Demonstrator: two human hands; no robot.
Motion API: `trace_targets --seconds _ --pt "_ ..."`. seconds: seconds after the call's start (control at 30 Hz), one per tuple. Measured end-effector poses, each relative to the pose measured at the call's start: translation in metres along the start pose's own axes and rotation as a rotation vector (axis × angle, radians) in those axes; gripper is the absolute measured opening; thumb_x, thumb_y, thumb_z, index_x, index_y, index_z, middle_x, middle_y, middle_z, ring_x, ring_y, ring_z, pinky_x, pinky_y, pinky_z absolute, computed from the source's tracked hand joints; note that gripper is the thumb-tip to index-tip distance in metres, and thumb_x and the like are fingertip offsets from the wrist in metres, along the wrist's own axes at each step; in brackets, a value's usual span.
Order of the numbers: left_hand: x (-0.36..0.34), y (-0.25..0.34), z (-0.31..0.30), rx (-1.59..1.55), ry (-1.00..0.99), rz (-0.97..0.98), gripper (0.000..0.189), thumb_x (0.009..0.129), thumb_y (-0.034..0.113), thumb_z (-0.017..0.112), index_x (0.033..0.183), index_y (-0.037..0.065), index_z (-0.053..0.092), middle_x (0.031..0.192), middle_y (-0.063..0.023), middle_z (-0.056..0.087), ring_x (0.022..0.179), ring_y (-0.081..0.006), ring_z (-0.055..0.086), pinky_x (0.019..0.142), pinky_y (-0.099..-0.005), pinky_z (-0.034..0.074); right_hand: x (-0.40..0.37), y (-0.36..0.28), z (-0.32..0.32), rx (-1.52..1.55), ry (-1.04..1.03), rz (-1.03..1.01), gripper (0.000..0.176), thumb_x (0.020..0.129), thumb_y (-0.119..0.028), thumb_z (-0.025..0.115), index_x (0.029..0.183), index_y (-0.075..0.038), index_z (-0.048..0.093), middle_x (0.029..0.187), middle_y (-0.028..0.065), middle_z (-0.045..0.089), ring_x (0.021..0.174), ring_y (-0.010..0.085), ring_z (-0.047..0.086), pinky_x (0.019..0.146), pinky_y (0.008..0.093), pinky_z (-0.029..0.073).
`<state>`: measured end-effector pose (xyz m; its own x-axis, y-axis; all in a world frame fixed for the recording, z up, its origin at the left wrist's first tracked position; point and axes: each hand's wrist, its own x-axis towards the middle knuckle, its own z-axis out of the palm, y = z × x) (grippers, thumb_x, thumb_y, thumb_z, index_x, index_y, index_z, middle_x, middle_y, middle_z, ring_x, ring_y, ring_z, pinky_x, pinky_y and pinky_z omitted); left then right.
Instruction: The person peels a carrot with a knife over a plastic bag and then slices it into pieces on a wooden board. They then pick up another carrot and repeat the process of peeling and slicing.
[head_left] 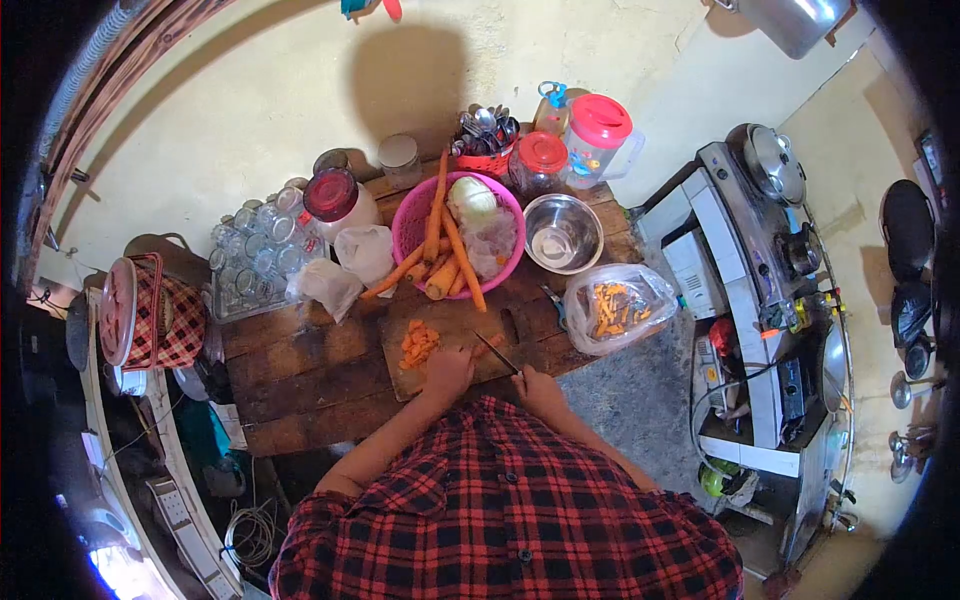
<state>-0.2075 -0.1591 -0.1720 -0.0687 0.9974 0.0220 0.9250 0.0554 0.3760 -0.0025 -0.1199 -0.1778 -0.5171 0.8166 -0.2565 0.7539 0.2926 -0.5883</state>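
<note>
A wooden cutting board (400, 378) lies on the table in front of me. My right hand (541, 390) is closed round the handle of a knife (496, 352), its blade pointing away and to the left over the board. My left hand (449, 372) rests on the board with its fingers closed against a carrot piece (487, 345), which shows between that hand and the blade. Just beyond my left hand is a small heap of chopped carrot (420, 343). Behind the board, a pink basket (403, 222) holds several whole carrots (437, 225) and a pale cabbage (472, 197).
To the right are a steel bowl (563, 234) and a plastic bag (622, 310) with carrot cuttings. A tray of glasses (258, 245) and white bags (330, 285) stand left. Jars (540, 160) and a lidded pitcher (600, 135) line the back. A stove (745, 220) is far right.
</note>
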Motion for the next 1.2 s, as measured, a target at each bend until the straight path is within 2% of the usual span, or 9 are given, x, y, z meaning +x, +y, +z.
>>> trace_targets --seconds 0.07,0.13,0.37,0.47,0.53,0.77,0.97,1.03,1.2 --pt "-0.002 -0.001 0.003 0.004 -0.012 -0.017 0.016 0.072 0.018 0.061 0.078 0.004 0.063 0.073 -0.0111 0.059 0.071 -0.0279 0.061 0.063 -0.04 0.049 0.0 -0.001 0.001 -0.045 -0.032 0.014 0.032 0.09 -0.03 0.048 0.09 0.002 0.046 0.072 0.0274 0.058 0.07 0.0457 0.057 0.061 0.0544 0.044" --pt "-0.004 -0.003 0.008 -0.003 0.084 -0.004 0.017 0.074 0.019 0.061 0.078 0.003 0.064 0.074 -0.0125 0.059 0.071 -0.0276 0.061 0.056 -0.0379 0.05 -0.001 -0.013 -0.007 -0.062 -0.043 0.036 0.032 0.09 -0.03 0.048 0.09 0.002 0.046 0.072 0.0275 0.058 0.07 0.0457 0.057 0.062 0.0546 0.044" --pt "-0.004 -0.001 0.006 -0.012 0.084 -0.043 0.02 0.078 0.022 0.06 0.078 0.002 0.064 0.075 -0.0136 0.06 0.071 -0.0285 0.061 0.056 -0.0395 0.051 -0.004 -0.012 -0.004 -0.083 -0.086 0.087 0.031 0.09 -0.029 0.048 0.092 0.002 0.046 0.071 0.0272 0.059 0.069 0.046 0.058 0.061 0.054 0.046" --pt "-0.004 -0.004 0.01 0.013 0.136 0.055 0.022 0.079 0.022 0.059 0.073 0.002 0.064 0.073 -0.015 0.06 0.064 -0.0296 0.061 0.052 -0.0397 0.05 -0.008 -0.015 -0.009 -0.126 -0.091 0.068 0.03 0.09 -0.028 0.049 0.092 0.002 0.045 0.07 0.0274 0.059 0.068 0.0454 0.059 0.058 0.0535 0.046" --pt "-0.004 0.002 0.004 -0.013 0.018 -0.035 0.024 0.081 0.022 0.057 0.069 0.002 0.063 0.067 -0.0157 0.059 0.058 -0.0302 0.06 0.047 -0.0396 0.049 -0.008 -0.013 -0.007 -0.13 -0.087 0.059 0.03 0.089 -0.027 0.049 0.091 0.002 0.044 0.068 0.0272 0.058 0.067 0.0451 0.059 0.056 0.0531 0.046" --pt "-0.003 0.001 0.011 0.01 0.008 0.002 0.022 0.081 0.017 0.054 0.068 0.001 0.063 0.062 -0.0135 0.059 0.057 -0.0285 0.061 0.046 -0.0382 0.048 -0.009 -0.017 -0.011 -0.121 -0.125 0.107 0.029 0.09 -0.027 0.048 0.091 0.002 0.044 0.067 0.0265 0.059 0.065 0.0447 0.059 0.055 0.0533 0.046" --pt "-0.003 0.003 0.011 0.07 0.087 0.048 0.018 0.078 0.015 0.054 0.076 0.0 0.064 0.062 -0.012 0.059 0.055 -0.0284 0.06 0.047 -0.0387 0.048 -0.003 -0.021 -0.009 -0.142 -0.146 0.14 0.028 0.089 -0.025 0.048 0.092 0.002 0.044 0.069 0.0272 0.06 0.068 0.045 0.06 0.058 0.0535 0.047" --pt "-0.002 -0.002 0.02 0.098 -0.081 -0.003 0.016 0.075 0.014 0.055 0.078 0.002 0.064 0.062 -0.0119 0.06 0.055 -0.0286 0.061 0.047 -0.0378 0.049 -0.001 -0.018 -0.006 -0.125 -0.154 0.138 0.028 0.09 -0.026 0.047 0.094 0.002 0.044 0.072 0.0275 0.06 0.071 0.0455 0.06 0.061 0.0542 0.046" --pt "-0.002 0.003 0.012 0.008 -0.002 -0.093 0.014 0.072 0.013 0.056 0.075 0.003 0.064 0.063 -0.0126 0.06 0.058 -0.0297 0.062 0.05 -0.0389 0.049 0.006 -0.022 -0.006 -0.111 -0.211 0.166 0.029 0.09 -0.025 0.045 0.097 0.002 0.042 0.076 0.0282 0.061 0.076 0.0457 0.059 0.066 0.0543 0.045"
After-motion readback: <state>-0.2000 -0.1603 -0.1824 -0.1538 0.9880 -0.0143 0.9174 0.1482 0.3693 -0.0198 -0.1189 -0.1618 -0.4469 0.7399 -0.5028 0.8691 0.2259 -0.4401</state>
